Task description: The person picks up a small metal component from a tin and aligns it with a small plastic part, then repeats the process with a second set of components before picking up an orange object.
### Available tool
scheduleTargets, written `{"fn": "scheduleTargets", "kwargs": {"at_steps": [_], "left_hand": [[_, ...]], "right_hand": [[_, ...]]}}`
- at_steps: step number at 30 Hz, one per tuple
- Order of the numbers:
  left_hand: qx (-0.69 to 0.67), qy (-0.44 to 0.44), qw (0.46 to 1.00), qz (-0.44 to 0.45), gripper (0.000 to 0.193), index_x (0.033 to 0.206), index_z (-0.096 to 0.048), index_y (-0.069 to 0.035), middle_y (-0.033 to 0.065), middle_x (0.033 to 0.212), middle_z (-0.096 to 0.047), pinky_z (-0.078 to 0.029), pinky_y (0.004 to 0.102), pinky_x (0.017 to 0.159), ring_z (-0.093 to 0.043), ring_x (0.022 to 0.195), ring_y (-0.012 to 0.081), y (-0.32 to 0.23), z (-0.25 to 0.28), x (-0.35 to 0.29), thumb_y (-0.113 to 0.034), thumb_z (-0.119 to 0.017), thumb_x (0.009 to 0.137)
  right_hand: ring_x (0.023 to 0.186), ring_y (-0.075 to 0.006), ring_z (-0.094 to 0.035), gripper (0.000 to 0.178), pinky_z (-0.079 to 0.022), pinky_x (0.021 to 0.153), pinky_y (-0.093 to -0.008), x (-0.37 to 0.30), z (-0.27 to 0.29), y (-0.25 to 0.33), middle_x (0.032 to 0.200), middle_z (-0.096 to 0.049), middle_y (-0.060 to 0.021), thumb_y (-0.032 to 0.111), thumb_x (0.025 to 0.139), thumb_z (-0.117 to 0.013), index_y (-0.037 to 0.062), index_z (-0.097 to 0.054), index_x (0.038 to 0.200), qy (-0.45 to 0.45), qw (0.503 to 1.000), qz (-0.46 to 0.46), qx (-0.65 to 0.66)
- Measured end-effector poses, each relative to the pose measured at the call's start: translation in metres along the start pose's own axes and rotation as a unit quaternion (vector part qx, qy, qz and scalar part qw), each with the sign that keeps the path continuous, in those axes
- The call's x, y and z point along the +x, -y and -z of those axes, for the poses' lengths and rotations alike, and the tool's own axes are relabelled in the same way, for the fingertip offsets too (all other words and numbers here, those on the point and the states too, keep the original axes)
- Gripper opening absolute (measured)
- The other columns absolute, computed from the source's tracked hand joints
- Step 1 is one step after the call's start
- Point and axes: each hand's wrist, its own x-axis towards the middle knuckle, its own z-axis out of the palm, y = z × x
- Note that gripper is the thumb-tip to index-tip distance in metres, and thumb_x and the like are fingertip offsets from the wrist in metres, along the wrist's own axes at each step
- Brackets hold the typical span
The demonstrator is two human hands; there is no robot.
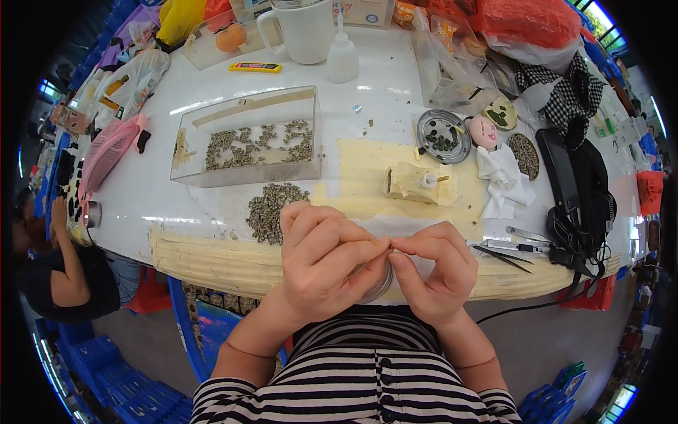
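Note:
My left hand and my right hand meet fingertip to fingertip above the near edge of the table. Both are closed in a pinch around something tiny that I cannot make out. Below them a round metal-rimmed dish is mostly hidden. Just beyond my left hand lies a heap of small grey-brown parts. Farther back, a clear rectangular box holds many more such parts. A small block wrapped in yellowish tape, with a white-tipped piece on top, stands beyond my right hand.
Tweezers and a craft knife lie at the right, near crumpled tissue and a black strapped device. A glass dish holds dark green pieces. A white mug and squeeze bottle stand behind. Another person sits at left.

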Motion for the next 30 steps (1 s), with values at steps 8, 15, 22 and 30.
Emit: {"fn": "scheduleTargets", "kwargs": {"at_steps": [8,15,22,30], "left_hand": [[-0.005,0.02,1.0,0.014,0.023,0.082,-0.072,-0.011,-0.0043,0.08,-0.064,-0.036,0.0355,0.077,-0.056,0.077,0.0181,-0.0015,0.0015,0.0012,-0.008,-0.079,0.061],[-0.003,0.004,1.0,0.009,0.023,0.083,-0.072,-0.011,-0.0045,0.08,-0.064,-0.035,0.0352,0.075,-0.056,0.077,0.0178,-0.0004,0.0025,0.0009,-0.007,-0.08,0.061],[-0.011,0.007,1.0,0.0,0.025,0.086,-0.075,-0.013,-0.0055,0.081,-0.065,-0.035,0.0346,0.075,-0.055,0.078,0.0171,-0.0009,0.0045,0.0012,-0.008,-0.08,0.062],[-0.008,0.019,1.0,-0.016,0.028,0.091,-0.076,-0.014,-0.0067,0.086,-0.066,-0.034,0.0345,0.076,-0.054,0.08,0.0166,-0.0002,0.0052,-0.0001,-0.011,-0.081,0.063]], "right_hand": [[0.069,-0.0168,-0.059,0.027,-0.045,0.057,-0.0263,-0.0011,0.0021,0.0045,0.08,-0.064,-0.0043,0.001,0.069,-0.082,0.0073,-0.076,0.094,0.009,0.998,0.054,-0.025],[0.068,-0.0172,-0.059,0.025,-0.044,0.056,-0.0265,-0.0016,0.0004,0.0036,0.08,-0.064,-0.0044,0.003,0.071,-0.082,0.0061,-0.076,0.095,-0.016,0.999,0.019,-0.022],[0.068,-0.0185,-0.06,0.022,-0.046,0.059,-0.0271,0.0006,0.0002,0.0025,0.081,-0.065,-0.0079,0.002,0.072,-0.08,0.0024,-0.075,0.093,0.009,1.0,-0.009,-0.012],[0.071,-0.0204,-0.062,0.014,-0.048,0.062,-0.0282,0.0021,0.0011,-0.0009,0.081,-0.065,-0.0102,0.003,0.077,-0.077,0.0007,-0.071,0.089,0.034,0.997,-0.042,0.049]]}}
